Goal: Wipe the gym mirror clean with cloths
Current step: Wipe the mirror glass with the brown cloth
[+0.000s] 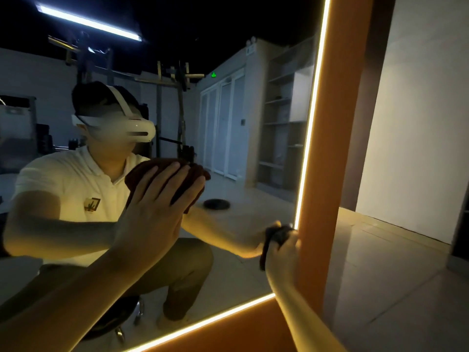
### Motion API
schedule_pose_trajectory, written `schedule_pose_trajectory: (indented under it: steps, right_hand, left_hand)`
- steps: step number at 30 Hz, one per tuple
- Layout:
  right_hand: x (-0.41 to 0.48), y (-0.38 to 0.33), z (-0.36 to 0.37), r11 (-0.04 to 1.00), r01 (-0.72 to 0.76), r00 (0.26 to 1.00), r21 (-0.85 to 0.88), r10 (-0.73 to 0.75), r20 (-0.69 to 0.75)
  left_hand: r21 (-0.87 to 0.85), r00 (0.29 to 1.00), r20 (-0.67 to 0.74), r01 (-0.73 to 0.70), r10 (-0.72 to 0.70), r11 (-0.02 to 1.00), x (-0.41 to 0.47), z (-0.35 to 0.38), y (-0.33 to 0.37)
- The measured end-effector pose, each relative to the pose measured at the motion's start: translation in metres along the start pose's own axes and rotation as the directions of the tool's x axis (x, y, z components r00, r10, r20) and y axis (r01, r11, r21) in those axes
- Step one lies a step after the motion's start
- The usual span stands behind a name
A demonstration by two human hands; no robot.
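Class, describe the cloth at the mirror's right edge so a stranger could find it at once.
Find the big mirror with its glowing orange frame. Low on its right edge, the right hand grips a dark cloth. Unlike the reddish-brown cloth under the flat left hand, it is bunched and nearly black.

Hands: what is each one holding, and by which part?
Left hand presses a brown cloth flat to the mirror under palm and fingers. Right hand grips a dark cloth, bunched, at the mirror's right edge.
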State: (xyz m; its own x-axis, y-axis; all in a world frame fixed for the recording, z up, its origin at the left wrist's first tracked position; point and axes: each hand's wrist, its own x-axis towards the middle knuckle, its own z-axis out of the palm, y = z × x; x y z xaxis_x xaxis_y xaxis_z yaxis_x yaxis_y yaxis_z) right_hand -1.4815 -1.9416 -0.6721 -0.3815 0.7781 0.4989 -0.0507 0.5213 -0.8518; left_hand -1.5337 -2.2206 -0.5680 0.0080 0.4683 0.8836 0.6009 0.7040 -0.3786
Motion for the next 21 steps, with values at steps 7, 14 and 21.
schedule_pose_trajectory:
  steps: [7,14,21]
  right_hand:
    - [0.076,-0.132,-0.012,0.907,0.389,0.921,0.160,-0.386,-0.052]
    - [0.016,-0.006,0.023,0.935,0.284,0.955,0.214,-0.257,-0.146]
    - [-0.041,0.067,0.023,0.941,-0.329,0.944,0.085,0.325,0.060]
  left_hand:
    - [0.021,0.993,0.091,-0.077,0.075,0.997,-0.031,0.004,0.019]
    - [0.026,0.992,0.125,-0.036,0.032,0.999,-0.070,0.003,0.023]
    - [-0.009,0.987,0.162,-0.005,0.006,1.000,-0.110,-0.002,0.022]
